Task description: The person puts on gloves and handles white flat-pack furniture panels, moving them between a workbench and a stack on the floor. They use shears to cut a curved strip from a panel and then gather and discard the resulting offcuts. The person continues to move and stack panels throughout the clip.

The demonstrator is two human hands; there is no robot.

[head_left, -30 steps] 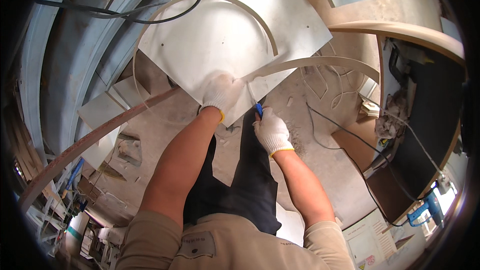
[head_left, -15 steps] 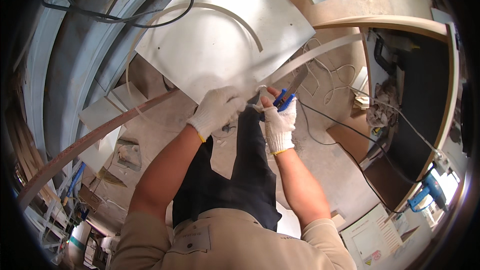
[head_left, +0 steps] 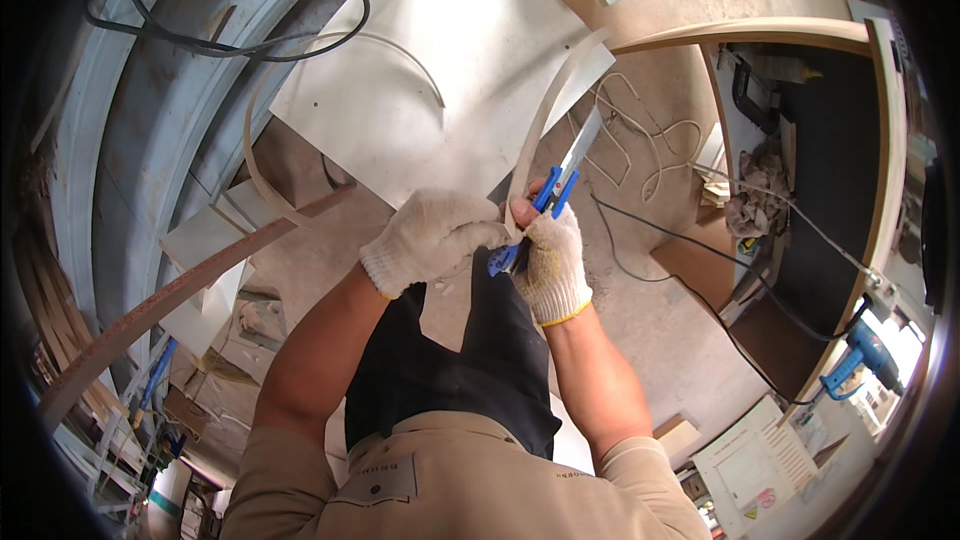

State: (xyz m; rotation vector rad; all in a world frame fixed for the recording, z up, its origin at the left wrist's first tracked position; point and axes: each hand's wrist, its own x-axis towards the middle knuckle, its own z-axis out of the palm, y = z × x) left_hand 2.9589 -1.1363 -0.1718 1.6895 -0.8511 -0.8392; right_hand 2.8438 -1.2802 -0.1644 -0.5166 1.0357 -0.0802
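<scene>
At your left, the bluish-grey beams point(head_left: 95, 115) fill the side of the view, and at your right stands an open cabinet point(head_left: 830, 170) with a black inside. Before you is the white board point(head_left: 370, 120), one of its corners pointing toward your hands. A long brown bar point(head_left: 175, 290) runs slantwise at the left, over the floor. The pale flexible strip point(head_left: 537, 125) is between your two hands at its near end; from there it rises in a curve in front of the right part of the board. Another pale curved length point(head_left: 259, 183) bends round at the left, and I cannot tell if both are one piece. A blue power tool point(head_left: 865, 355) is near the right edge, beside the cabinet. Your left hand point(head_left: 435, 235), in a white glove, has its fingers bent and closed together at the near end of the strip. Your right hand point(head_left: 553, 255), gloved also, pinches the strip near its thumb, and its other fingers are closed around a blue-handled blade tool point(head_left: 558, 192). The blade of this tool points up and away from you, just to the right of the strip.
</scene>
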